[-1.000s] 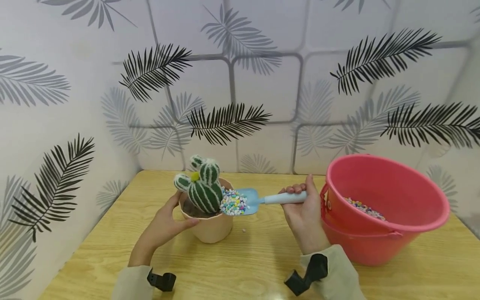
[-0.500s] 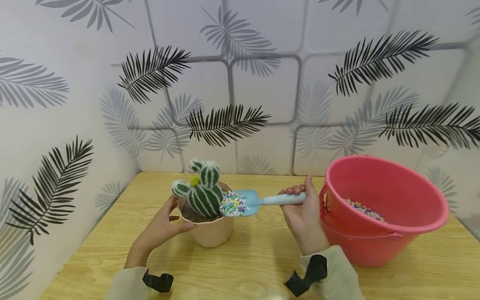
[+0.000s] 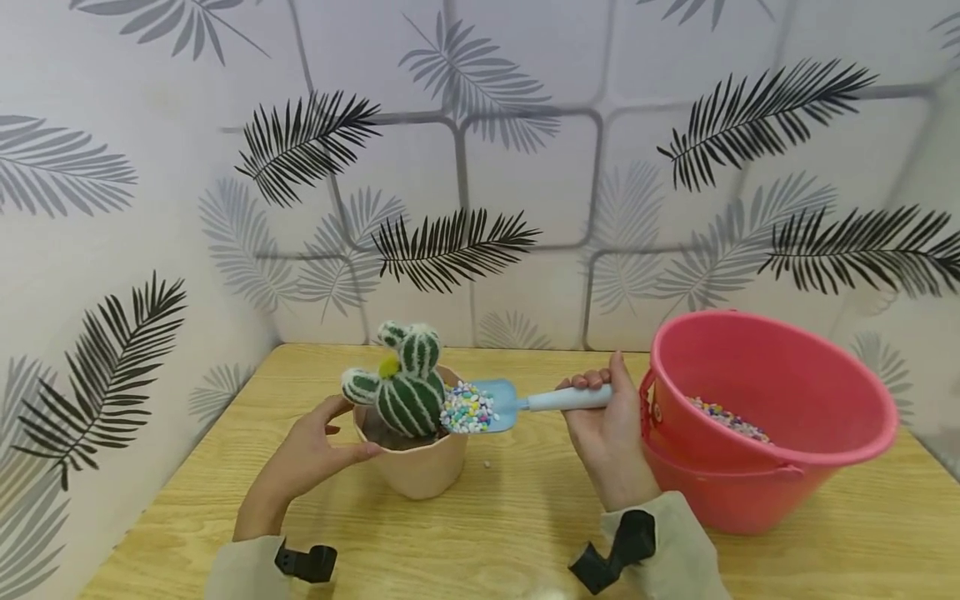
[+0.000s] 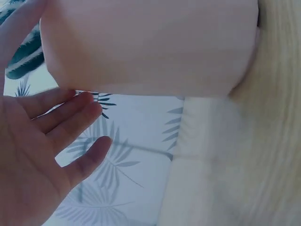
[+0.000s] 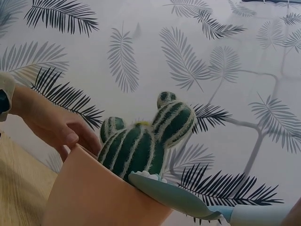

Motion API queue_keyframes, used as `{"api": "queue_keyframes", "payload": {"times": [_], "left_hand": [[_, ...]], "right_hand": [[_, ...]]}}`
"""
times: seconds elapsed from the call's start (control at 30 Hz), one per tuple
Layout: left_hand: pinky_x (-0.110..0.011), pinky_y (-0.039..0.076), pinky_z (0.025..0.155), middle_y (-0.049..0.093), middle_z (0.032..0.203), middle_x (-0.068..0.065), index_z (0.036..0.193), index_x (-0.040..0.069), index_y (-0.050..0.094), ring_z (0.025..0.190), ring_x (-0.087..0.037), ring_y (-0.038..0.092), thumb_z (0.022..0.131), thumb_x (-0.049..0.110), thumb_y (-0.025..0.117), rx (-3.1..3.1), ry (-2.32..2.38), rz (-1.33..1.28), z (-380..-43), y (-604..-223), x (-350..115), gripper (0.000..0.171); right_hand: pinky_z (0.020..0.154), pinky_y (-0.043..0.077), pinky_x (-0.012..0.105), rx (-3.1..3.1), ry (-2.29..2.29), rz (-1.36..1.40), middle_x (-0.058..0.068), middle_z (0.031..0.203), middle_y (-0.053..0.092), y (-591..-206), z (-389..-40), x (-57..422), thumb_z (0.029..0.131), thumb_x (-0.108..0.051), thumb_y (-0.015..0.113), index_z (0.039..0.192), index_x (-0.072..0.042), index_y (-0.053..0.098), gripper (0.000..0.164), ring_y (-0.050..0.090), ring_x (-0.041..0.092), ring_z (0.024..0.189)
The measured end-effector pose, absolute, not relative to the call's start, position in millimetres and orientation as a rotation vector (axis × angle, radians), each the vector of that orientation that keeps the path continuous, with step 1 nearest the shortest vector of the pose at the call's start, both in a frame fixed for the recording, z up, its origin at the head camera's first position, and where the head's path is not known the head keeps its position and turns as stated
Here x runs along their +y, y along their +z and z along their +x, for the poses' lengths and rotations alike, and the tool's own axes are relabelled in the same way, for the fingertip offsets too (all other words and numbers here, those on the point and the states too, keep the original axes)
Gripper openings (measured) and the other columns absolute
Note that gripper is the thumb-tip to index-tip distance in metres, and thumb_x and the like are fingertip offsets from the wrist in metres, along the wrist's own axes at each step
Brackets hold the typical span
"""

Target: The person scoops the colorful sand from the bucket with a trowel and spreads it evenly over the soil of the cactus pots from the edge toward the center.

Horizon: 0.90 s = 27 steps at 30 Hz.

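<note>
- Trowel (image 3: 543, 400), pale blue, clasped by the handle in the right hand (image 3: 611, 446), fingers curled firmly round; blade pointing left, over the right side of the pot (image 3: 422, 472), heaped with multicoloured pebbles (image 3: 468, 408).
- Left hand (image 3: 303, 454) at the opposite side of the pot, fingers spread and loose, thumb tip by the near rim; no firm grasp to be seen, cannot tell whether touching.
- Pinkish-red bucket (image 3: 738, 504), just right of the right hand, with more small pebbles low inside.
- Loose pebble (image 3: 487, 464) on bare wood, near the pot's right side.
- Peach-coloured pot, standing on the wood-grain table (image 3: 420, 554); inside, a fuzzy green cactus (image 3: 408, 404) with white stripes and a yellow tuft, close against the trowel's load.
- Farthest back, pale wall (image 3: 525, 292) with grey and black leaf prints, behind the table's far edge.
</note>
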<state>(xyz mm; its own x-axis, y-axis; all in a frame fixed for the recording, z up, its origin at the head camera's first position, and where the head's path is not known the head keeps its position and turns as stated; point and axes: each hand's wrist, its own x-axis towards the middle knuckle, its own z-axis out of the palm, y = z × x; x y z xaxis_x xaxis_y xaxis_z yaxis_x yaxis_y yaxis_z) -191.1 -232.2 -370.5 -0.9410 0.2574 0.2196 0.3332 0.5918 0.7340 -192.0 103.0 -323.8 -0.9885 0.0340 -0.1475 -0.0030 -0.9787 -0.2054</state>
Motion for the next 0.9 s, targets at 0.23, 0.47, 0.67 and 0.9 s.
{"api": "queue_keyframes", "payload": {"times": [0.23, 0.47, 0.67, 0.9], "left_hand": [[-0.059, 0.037, 0.099, 0.022, 0.153, -0.024, 0.151, 0.006, 0.012, 0.138, -0.046, 0.026, 0.078, 0.019, 0.079, -2.664, -1.474, -0.632, -198, -383, -234, 0.1], [-0.059, 0.04, 0.097, 0.043, 0.136, -0.023, 0.142, -0.001, 0.027, 0.128, -0.042, 0.039, 0.075, 0.023, 0.081, -2.694, -1.427, -0.612, -201, -382, -225, 0.089], [-0.059, 0.036, 0.103, 0.044, 0.14, -0.022, 0.139, 0.001, 0.034, 0.132, -0.041, 0.04, 0.07, 0.032, 0.085, -2.714, -1.302, -0.538, -196, -372, -213, 0.091], [-0.058, 0.035, 0.104, 0.045, 0.139, -0.02, 0.141, 0.002, 0.032, 0.13, -0.039, 0.042, 0.071, 0.035, 0.084, -2.721, -1.222, -0.621, -190, -364, -213, 0.093]], "right_hand": [[0.074, 0.028, 0.027, -0.314, 3.1, -0.226, 0.001, 0.054, 0.041, -325, -194, 104, 0.099, -0.031, 0.048, 0.063, -0.01, 0.041, 0.043, 0.039, 0.014, 0.058], [0.073, 0.029, 0.027, -0.323, 3.093, -0.215, 0.001, 0.053, 0.042, -323, -194, 103, 0.1, -0.03, 0.047, 0.064, -0.01, 0.041, 0.042, 0.04, 0.014, 0.058], [0.077, 0.03, 0.027, -0.366, 3.058, -0.217, 0.0, 0.055, 0.043, -320, -191, 104, 0.1, -0.026, 0.049, 0.066, -0.01, 0.041, 0.038, 0.041, 0.014, 0.059], [0.08, 0.031, 0.029, -0.413, 3.058, -0.213, 0.002, 0.058, 0.044, -320, -191, 105, 0.099, -0.019, 0.051, 0.066, -0.008, 0.043, 0.036, 0.043, 0.016, 0.062]]}}
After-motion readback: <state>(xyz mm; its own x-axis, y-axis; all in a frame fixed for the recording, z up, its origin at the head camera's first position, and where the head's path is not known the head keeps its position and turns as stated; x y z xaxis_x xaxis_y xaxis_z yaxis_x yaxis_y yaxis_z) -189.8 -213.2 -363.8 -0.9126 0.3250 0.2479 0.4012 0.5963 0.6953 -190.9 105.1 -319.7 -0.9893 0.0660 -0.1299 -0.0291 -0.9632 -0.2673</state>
